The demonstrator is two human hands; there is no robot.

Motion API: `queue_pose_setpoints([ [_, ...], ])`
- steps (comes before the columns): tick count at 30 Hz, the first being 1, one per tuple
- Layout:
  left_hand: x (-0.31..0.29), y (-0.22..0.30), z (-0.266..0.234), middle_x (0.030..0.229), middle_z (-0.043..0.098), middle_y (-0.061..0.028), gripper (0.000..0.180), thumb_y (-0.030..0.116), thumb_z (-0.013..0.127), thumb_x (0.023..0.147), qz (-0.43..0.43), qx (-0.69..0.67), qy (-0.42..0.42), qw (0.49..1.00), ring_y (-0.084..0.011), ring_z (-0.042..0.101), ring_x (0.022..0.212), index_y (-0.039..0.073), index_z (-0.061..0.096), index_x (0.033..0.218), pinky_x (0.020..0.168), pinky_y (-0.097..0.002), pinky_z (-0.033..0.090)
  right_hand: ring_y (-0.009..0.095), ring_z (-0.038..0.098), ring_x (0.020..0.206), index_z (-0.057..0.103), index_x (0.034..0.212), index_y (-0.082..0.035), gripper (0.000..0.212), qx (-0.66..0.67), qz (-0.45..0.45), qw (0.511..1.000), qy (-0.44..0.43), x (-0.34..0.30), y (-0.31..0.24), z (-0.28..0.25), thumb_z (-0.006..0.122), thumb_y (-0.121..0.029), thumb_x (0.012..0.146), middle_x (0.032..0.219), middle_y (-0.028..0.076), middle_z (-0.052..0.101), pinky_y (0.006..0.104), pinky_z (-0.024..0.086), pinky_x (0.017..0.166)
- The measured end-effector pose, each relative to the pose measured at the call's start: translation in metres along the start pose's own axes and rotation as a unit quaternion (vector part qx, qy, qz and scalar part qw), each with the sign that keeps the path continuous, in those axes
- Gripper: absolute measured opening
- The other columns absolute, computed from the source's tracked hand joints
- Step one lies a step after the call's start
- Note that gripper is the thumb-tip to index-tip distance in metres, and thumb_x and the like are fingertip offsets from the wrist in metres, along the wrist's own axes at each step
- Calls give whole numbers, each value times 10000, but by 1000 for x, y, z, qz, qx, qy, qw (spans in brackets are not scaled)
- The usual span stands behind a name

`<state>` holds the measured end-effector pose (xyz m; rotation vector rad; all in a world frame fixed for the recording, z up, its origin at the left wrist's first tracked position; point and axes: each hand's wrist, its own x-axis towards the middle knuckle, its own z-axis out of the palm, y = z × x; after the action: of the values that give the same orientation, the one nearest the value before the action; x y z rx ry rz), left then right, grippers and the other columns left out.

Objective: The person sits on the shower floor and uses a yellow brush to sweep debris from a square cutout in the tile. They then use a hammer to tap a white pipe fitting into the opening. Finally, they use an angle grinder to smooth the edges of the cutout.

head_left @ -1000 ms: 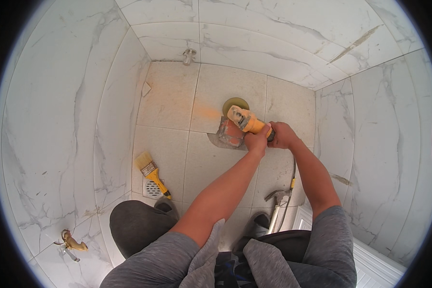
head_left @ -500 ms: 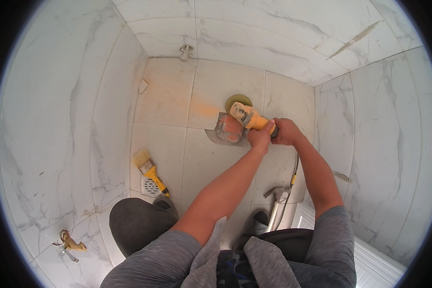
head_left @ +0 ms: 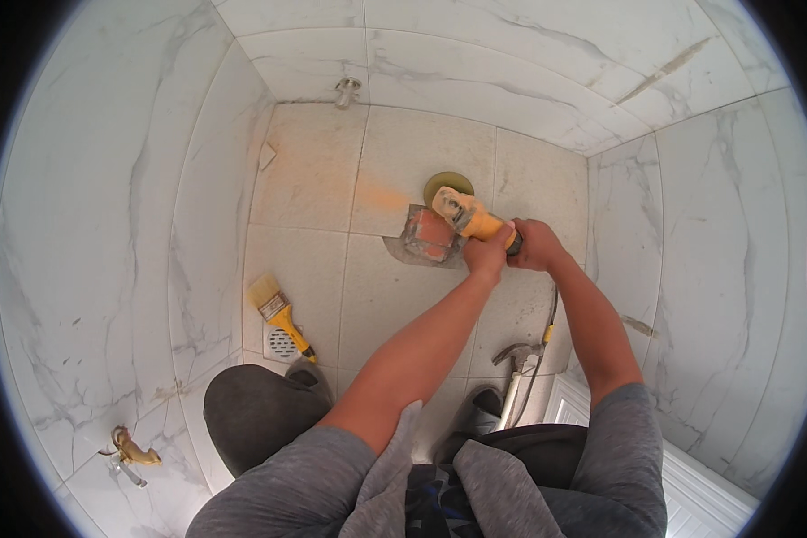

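Note:
A yellow angle grinder (head_left: 477,221) lies across the floor's middle, its greenish disc (head_left: 448,186) at the far-left end. My left hand (head_left: 488,256) wraps round the grinder's body from the near side. Round its dark rear end closes my right hand (head_left: 535,245). Just left of the tool's head is a square recess (head_left: 431,235) in the tiles with reddish material inside, and a grey patch borders it. Orange dust (head_left: 381,194) streaks leftward from the disc over the pale tiles.
A yellow-handled paintbrush (head_left: 282,317) lies by a floor drain (head_left: 282,344) on the left. A claw hammer (head_left: 516,357) rests near my right foot, beside a power cord (head_left: 538,368). A brass tap fitting (head_left: 133,446) juts from the left wall, a metal fitting (head_left: 347,92) from the far wall.
The orange dust beside the disc looks thinner, and the recess shows more clearly. The grinder and both hands keep nearly the same place; the view has shifted slightly.

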<state>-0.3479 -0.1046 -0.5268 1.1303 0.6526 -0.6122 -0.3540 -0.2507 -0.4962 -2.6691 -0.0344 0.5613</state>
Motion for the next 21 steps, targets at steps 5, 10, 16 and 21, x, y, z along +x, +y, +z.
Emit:
queue_pose_setpoints([
  [5, -5, -5, 4, 1241, 676, -160, 697, 325, 906, 785, -14, 5, -13, 1000, -245, 670, 1095, -85, 613, 1266, 928, -364, 529, 413, 667, 957, 649, 1062, -64, 554, -5, 9, 1000, -5, -11, 3, -4, 866, -258, 591, 972, 188, 708, 477, 543, 835],
  [10, -11, -7, 8, 1221, 677, -145, 680, 327, 903, 793, -6, 14, -7, 1000, -229, 664, 1081, -79, 615, 1257, 912, -364, 525, 411, 670, 957, 657, 1086, -67, 568, -4, 28, 999, -15, -17, 5, -6, 866, -256, 593, 977, 187, 714, 475, 544, 843],
  [16, -14, -6, 6, 1213, 671, -133, 669, 343, 902, 791, -31, 1, -17, 999, -209, 648, 1080, -72, 621, 1234, 905, -359, 510, 413, 668, 958, 655, 1092, -60, 570, -9, 19, 1000, -20, -20, 3, -7, 863, -262, 601, 983, 191, 714, 479, 543, 842],
  [21, -14, -5, 4, 1190, 690, -140, 664, 374, 898, 783, -4, 67, -12, 998, -223, 668, 1054, -58, 643, 1217, 876, -358, 526, 414, 664, 950, 640, 1053, -52, 545, -18, 29, 999, -7, -23, 3, -3, 863, -272, 607, 965, 188, 708, 481, 541, 833],
])
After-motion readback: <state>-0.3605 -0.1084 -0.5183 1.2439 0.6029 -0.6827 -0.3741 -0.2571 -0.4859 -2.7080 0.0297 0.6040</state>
